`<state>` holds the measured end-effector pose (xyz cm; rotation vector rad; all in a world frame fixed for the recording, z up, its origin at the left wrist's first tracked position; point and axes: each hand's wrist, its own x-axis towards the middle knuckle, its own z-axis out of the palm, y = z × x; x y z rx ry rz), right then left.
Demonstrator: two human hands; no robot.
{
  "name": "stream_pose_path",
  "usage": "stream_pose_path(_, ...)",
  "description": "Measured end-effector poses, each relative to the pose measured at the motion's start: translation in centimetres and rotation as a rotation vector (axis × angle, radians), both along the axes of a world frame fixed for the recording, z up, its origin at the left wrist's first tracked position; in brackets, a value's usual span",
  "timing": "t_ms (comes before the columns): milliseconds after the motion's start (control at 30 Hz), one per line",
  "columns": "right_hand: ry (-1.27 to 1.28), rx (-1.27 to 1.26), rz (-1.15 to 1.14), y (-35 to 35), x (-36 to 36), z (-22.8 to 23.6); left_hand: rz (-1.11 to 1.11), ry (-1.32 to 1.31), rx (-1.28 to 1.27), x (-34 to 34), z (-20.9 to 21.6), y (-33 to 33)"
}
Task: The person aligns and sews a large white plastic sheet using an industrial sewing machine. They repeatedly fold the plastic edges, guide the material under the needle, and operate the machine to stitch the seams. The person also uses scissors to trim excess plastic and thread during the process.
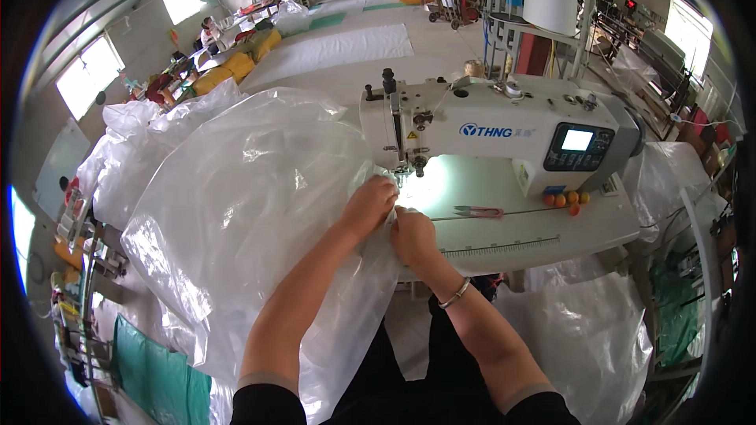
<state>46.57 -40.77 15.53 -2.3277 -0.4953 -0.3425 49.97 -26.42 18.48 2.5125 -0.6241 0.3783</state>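
Both my hands are close together at the needle end of a white sewing machine [472, 126]. My left hand [370, 203] is closed on the edge of a large clear plastic sheet [244, 181], just below the presser foot. Beside it, nearer to me, my right hand [414, 236] pinches the same sheet's edge, thumb toward the needle. The sheet billows over the left of the machine bed and hangs down past my left forearm. The machine's lamp lights the spot by my fingers brightly; the needle tip and the pinched edge are hard to make out.
Thread snips [479, 212] with a pink handle lie on the machine bed, right of my hands. Several small orange and yellow balls [561, 200] sit below the control panel. A white thread cone [550, 3] stands behind. More plastic [583, 330] hangs at right. Far left, a person [211, 35] is visible.
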Motion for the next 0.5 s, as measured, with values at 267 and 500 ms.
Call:
stream_pose_path(267, 0.055, 0.394, 0.062, -4.7, 2.5, 0.5, 0.07, 0.04, 0.21, -3.1, -0.3, -1.2)
stream_pose_path(500, 0.111, 0.629, 0.008, -4.0, 8.3, 1.1, 0.097, 0.071, 0.258, -3.9, -0.4, -1.4)
